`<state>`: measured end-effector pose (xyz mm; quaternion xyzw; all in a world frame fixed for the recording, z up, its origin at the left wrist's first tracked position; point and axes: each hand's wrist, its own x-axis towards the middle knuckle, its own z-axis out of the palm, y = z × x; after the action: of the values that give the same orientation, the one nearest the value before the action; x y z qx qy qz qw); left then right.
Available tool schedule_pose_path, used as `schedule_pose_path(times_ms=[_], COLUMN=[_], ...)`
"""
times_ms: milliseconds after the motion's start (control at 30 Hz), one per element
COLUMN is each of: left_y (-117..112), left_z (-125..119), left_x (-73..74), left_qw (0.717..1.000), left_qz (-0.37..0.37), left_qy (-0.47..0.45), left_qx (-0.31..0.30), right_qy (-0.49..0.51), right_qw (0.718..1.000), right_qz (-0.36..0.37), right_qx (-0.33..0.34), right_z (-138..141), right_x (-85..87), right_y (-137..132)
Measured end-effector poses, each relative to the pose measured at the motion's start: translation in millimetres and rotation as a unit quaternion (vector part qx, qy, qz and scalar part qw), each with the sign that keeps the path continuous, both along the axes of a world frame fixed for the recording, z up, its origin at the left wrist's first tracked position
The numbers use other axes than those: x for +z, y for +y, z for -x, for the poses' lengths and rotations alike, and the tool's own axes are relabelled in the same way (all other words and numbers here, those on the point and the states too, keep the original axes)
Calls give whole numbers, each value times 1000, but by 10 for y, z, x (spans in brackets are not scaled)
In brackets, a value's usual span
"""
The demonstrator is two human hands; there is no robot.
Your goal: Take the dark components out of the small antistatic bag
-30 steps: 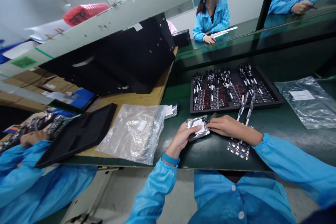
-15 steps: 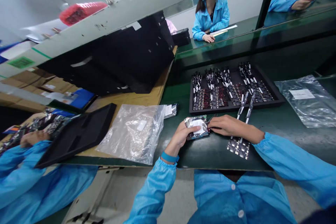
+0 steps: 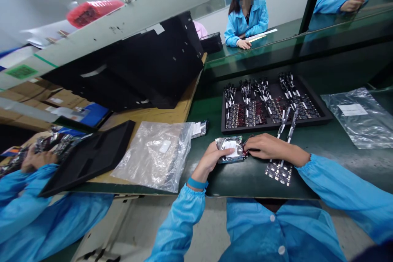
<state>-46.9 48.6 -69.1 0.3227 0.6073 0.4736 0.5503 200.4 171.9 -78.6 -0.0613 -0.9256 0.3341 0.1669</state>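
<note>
My left hand (image 3: 211, 156) is closed around a silver antistatic bag (image 3: 229, 150) with a white label, its thumb lying across the front. At the bag's right edge, the fingers of my right hand (image 3: 260, 146) are pinched on dark and red wires (image 3: 245, 147); what they lead to inside the bag is hidden. Under my right forearm, a small panel of circuit boards (image 3: 278, 172) lies on the green table, with two white-labelled strips (image 3: 293, 125) running up past the wrist. Another labelled silver bag (image 3: 200, 128) lies to the left, near the table's wooden strip.
A black tray (image 3: 273, 126) holds rows of circuit boards with bundled cables behind my hands. Clear plastic bags lie left (image 3: 150, 151) and right (image 3: 362, 120). An empty-looking black tray (image 3: 92, 159) leans by a co-worker's hands (image 3: 39, 159). A slanted shelf beam (image 3: 138, 12) crosses above.
My right hand has shifted very slightly at the bag's edge, and more red wire shows there. At far left, the co-worker's hands have moved over the parts.
</note>
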Motion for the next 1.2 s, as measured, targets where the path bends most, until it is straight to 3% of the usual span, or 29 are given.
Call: schedule_pose_path(times_ms=[333,633,867,1100,1200], left_y=[-8,-14,0,0,-5], left_z=[0,-97,-94,-106,-141], left_x=[29,26,11,15,23], left_qw=[1000,996,989,987,990], left_qz=[-27,-64,-79,-86,-87], left_qy=[-8,-52,-74,-78,-76], left_qx=[1,40,96,107,84], right_qy=[-13,8,71,21,-12], right_qw=[999,998,959,893,880], right_qz=[-18,58,257,430,457], right_qx=[23,-27,-98,-132,-128], right_z=[-19,-21,34,119,158], right_x=[0,17,-60,-113,-100], right_y=[40,49,58,55,4])
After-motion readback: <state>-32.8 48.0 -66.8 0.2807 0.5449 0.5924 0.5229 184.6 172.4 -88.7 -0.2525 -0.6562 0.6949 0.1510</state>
